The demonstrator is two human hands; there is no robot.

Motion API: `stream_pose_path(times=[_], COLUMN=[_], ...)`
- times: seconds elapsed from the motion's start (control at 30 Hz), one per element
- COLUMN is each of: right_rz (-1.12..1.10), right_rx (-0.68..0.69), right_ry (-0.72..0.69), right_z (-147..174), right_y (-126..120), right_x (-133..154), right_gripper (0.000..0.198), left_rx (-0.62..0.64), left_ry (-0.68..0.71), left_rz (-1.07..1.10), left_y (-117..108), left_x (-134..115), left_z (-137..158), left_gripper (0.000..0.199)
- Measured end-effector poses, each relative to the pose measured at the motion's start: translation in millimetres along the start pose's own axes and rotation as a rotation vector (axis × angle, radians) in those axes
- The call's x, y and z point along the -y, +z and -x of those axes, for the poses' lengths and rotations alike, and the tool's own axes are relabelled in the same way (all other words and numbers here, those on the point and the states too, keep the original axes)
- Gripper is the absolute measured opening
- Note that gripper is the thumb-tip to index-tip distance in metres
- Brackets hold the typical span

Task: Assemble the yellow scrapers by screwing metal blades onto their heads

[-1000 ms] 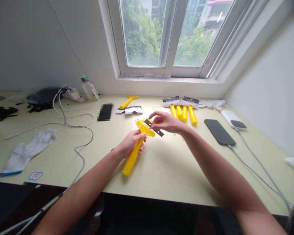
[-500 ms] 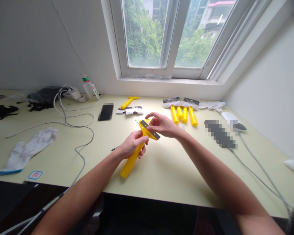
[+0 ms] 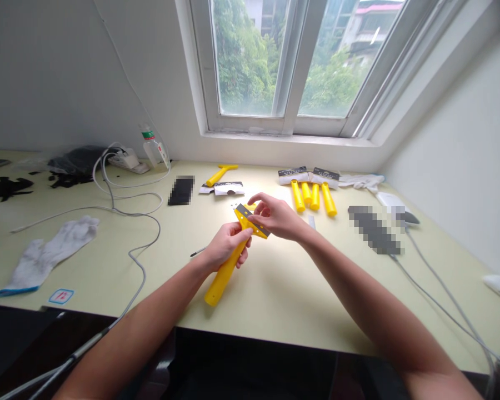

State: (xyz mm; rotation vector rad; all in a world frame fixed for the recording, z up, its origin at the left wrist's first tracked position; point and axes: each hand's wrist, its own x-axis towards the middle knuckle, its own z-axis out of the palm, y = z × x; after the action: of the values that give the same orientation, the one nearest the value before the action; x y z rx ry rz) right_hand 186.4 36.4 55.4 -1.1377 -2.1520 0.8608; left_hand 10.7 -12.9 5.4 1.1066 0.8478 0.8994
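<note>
My left hand (image 3: 230, 244) is wrapped round the upper handle of a yellow scraper (image 3: 221, 280), whose handle end points down toward the table's front edge. Across the scraper's head lies a flat grey blade (image 3: 245, 211). The fingers of my right hand (image 3: 277, 215) are closed at the blade's face, thumb and fingertip pinching at it; the far end is partly covered by these fingers. Behind the head, a yellow part (image 3: 252, 206) shows partly on the table, beside several tiny screws (image 3: 234, 206). To the left of my left hand lies the dark tip of a screwdriver-like rod (image 3: 198, 252).
Several yellow handles (image 3: 315, 197) with black-and-white cards lie at the back right. Another yellow scraper (image 3: 221, 174) and cards (image 3: 229, 189) lie at the back. A white glove (image 3: 52, 253) and a loose grey cable (image 3: 144, 266) are on the left. A bottle (image 3: 154, 150) stands by the wall.
The view has shifted slightly. The blade sits a little farther up and left on the scraper head; both hands keep nearly the same hold.
</note>
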Motion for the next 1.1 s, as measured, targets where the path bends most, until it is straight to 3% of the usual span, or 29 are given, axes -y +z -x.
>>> stream_pose_path(times=[0.7, 0.93, 1.1], right_rz=[-0.045, 0.176, 0.480], right_rx=[0.042, -0.149, -0.113], right_ry=[0.016, 0.021, 0.045], right_z=[-3, -17, -22], right_y=[-4, -10, -8], right_x=[-11, -44, -83], right_gripper=[0.025, 0.020, 0.029], left_rx=[-0.030, -0.056, -0.063], left_ry=[-0.060, -0.065, -0.064], left_rz=[0.022, 0.039, 0.048], left_y=[-5, -7, -8], left_x=[-3, -2, -1], left_z=[-1, -2, -3], left_gripper=[0.031, 0.029, 0.027])
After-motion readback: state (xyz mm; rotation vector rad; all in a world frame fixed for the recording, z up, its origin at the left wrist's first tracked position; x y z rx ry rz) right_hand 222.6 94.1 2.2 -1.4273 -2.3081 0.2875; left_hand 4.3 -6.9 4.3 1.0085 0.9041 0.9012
